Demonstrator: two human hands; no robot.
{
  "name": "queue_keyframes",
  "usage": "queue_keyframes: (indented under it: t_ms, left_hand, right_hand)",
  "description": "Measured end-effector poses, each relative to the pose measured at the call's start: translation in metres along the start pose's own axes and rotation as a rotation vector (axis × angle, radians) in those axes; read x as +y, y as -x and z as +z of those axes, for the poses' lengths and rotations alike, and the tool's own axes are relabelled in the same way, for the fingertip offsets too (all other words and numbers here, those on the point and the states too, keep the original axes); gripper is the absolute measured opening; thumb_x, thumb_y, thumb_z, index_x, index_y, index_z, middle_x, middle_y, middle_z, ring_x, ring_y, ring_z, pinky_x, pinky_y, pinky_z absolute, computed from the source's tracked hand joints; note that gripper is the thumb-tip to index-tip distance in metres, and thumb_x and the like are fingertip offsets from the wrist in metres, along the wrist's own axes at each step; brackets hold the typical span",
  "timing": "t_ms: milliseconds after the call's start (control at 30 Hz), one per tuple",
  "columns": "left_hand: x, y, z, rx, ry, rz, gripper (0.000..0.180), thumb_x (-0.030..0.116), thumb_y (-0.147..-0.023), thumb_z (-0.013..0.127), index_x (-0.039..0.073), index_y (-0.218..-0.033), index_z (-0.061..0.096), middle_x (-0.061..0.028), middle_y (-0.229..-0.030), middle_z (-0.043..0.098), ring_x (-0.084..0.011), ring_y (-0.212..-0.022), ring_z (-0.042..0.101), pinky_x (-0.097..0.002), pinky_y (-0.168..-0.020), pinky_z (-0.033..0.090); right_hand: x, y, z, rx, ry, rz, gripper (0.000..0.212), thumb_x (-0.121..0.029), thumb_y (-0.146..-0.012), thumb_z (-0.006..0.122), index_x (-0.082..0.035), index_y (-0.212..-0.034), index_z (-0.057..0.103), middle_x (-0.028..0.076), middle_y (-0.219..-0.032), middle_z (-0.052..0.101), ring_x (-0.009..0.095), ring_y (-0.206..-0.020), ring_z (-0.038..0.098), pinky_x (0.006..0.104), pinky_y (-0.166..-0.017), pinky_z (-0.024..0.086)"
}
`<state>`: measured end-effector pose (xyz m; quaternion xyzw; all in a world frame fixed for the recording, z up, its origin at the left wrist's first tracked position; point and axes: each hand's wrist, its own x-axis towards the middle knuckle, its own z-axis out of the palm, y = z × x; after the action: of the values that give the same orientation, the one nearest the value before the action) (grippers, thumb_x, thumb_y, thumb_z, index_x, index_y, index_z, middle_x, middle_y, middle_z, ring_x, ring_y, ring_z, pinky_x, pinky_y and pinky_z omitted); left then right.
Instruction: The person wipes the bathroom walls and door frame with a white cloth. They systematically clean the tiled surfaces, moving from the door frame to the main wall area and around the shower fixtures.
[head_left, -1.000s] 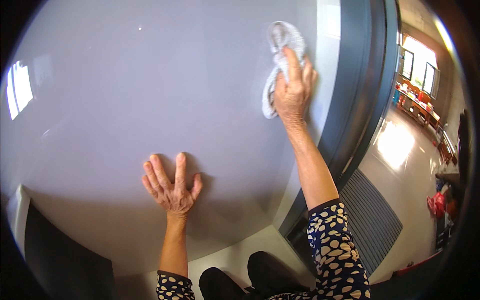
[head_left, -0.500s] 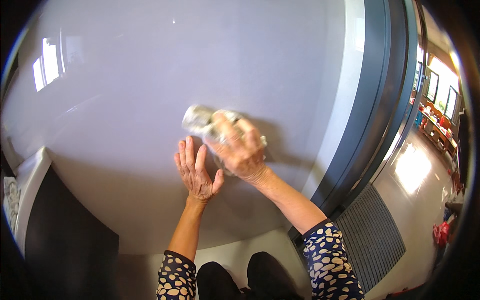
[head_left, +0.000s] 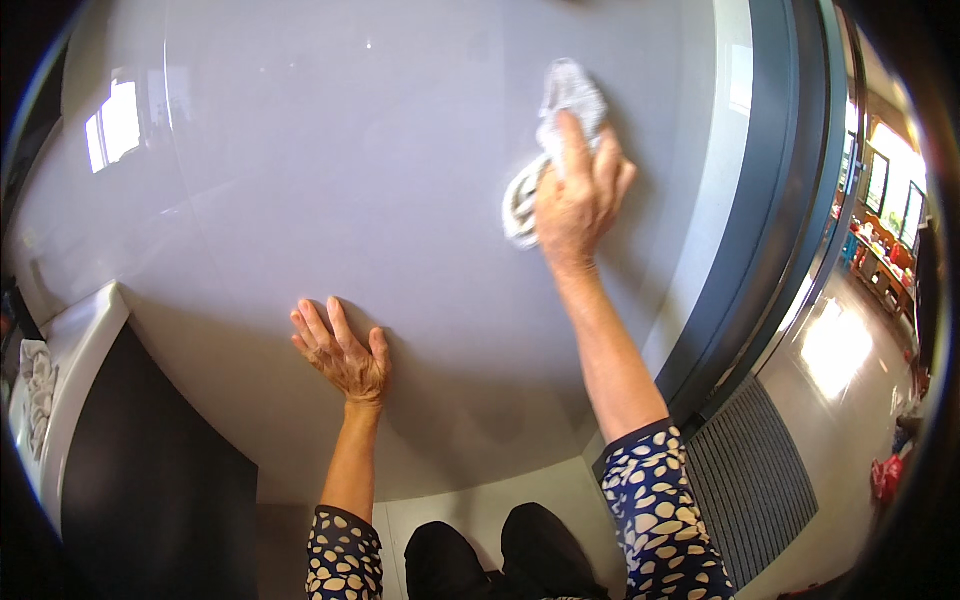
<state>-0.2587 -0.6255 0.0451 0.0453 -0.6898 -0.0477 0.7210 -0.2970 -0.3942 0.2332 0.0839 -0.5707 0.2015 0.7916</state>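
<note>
A glossy pale grey wall [head_left: 400,180] fills most of the view in front of me. Against it, on the upper right, my right hand [head_left: 583,205] presses a bunched whitish cloth [head_left: 572,92]. Part of that cloth sticks out above the fingers and another fold shows left of the palm. Lower and to the left, my left hand [head_left: 347,352] lies on the wall with its fingers spread, holding nothing.
At the left, a white-topped counter with a dark side [head_left: 150,440] carries a crumpled cloth [head_left: 38,390]. A dark blue-grey door frame [head_left: 765,230] runs down the right. Beyond it are a striped grey mat [head_left: 755,480], a shiny floor [head_left: 850,400] and a red bag [head_left: 886,478].
My right hand has moved up and to the right along the wall with the cloth. My left hand has shifted slightly left and down, away from the right one.
</note>
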Motion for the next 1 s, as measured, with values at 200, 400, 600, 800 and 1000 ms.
queue_keyframes:
  t_ms: [200,400,600,800,1000]
  left_hand:
    - [-0.001,-0.001,-0.002,-0.013,-0.029,0.012,0.059,0.045,-0.096,0.033,0.005,-0.139,0.035,-0.0218,-0.146,0.026,-0.0365,-0.137,0.022,-0.0492,-0.111,0.012]
    - [0.002,0.000,-0.001,-0.013,0.005,-0.010,0.058,0.045,-0.095,0.034,0.005,-0.136,0.041,-0.0229,-0.143,0.032,-0.0375,-0.136,0.025,-0.0474,-0.112,0.012]
    - [-0.005,0.000,0.002,0.006,-0.012,0.025,0.058,0.043,-0.096,0.034,0.004,-0.138,0.037,-0.0224,-0.146,0.027,-0.0361,-0.137,0.023,-0.0478,-0.111,0.013]
    - [-0.005,-0.001,0.001,0.015,-0.029,0.036,0.058,0.043,-0.096,0.033,0.003,-0.137,0.038,-0.0227,-0.145,0.029,-0.0357,-0.137,0.023,-0.0470,-0.112,0.012]
    - [-0.003,0.000,0.002,0.012,-0.055,0.025,0.059,0.045,-0.096,0.032,0.003,-0.136,0.039,-0.0233,-0.144,0.031,-0.0362,-0.136,0.025,-0.0461,-0.112,0.013]
  right_hand:
    - [-0.088,0.029,0.005,-0.004,-0.157,-0.235,0.029,-0.011,-0.076,0.066,-0.016,-0.104,0.069,0.013,-0.116,0.059,0.029,-0.092,0.053,0.0359,-0.072,0.050]
    - [-0.138,0.056,0.007,-0.165,-0.338,-0.466,0.024,-0.016,-0.081,0.063,-0.020,-0.104,0.070,0.011,-0.120,0.058,0.028,-0.095,0.051,0.0308,-0.069,0.047]
    - [-0.076,-0.005,0.024,-0.049,-0.064,-0.458,0.033,-0.009,-0.078,0.063,-0.024,-0.107,0.069,0.008,-0.118,0.057,0.025,-0.096,0.051,0.0316,-0.071,0.049]
    - [0.015,-0.041,0.005,-0.108,0.114,-0.183,0.054,0.003,-0.072,0.060,-0.023,-0.119,0.062,0.011,-0.119,0.052,0.030,-0.102,0.050,0.0384,-0.085,0.048]
    - [0.036,-0.043,0.007,-0.099,0.169,0.180,0.049,-0.006,-0.075,0.058,-0.021,-0.122,0.057,0.014,-0.114,0.048,0.034,-0.100,0.049,0.0429,-0.080,0.047]
